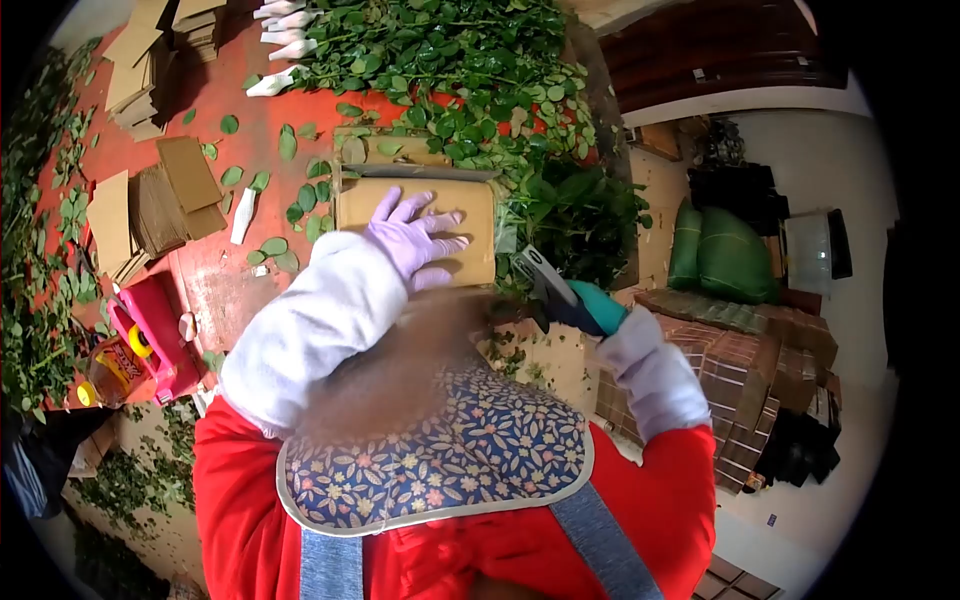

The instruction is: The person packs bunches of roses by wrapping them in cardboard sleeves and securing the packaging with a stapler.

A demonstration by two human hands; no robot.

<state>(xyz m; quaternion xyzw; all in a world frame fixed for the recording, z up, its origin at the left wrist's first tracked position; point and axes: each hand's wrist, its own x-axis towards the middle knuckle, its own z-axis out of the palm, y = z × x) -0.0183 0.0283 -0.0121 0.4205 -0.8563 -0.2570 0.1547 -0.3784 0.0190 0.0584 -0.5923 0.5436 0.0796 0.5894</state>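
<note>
My left hand (pixel 412 238), in a lavender glove, lies flat with fingers spread on a tan cardboard wrap (pixel 465 225) on the red table. Leafy green stems (pixel 575 205) stick out of the wrap's right end. At that end, my right hand (pixel 598 308), in a teal glove, is closed round a silver-and-black stapler (pixel 548 272). The stapler's head points up and left, near the leaves and the wrap's lower right corner. Part of the right hand's fingers is hidden behind the tool.
Cardboard sheets (pixel 160 205) stand in stacks at left, near a pink tape dispenser (pixel 158 335) and a bottle (pixel 112 370). Rows of leafy stems with white-wrapped ends (pixel 290 50) lie at the back. Green sacks (pixel 735 255) and bundled cardboard (pixel 720 360) sit off the table's right side.
</note>
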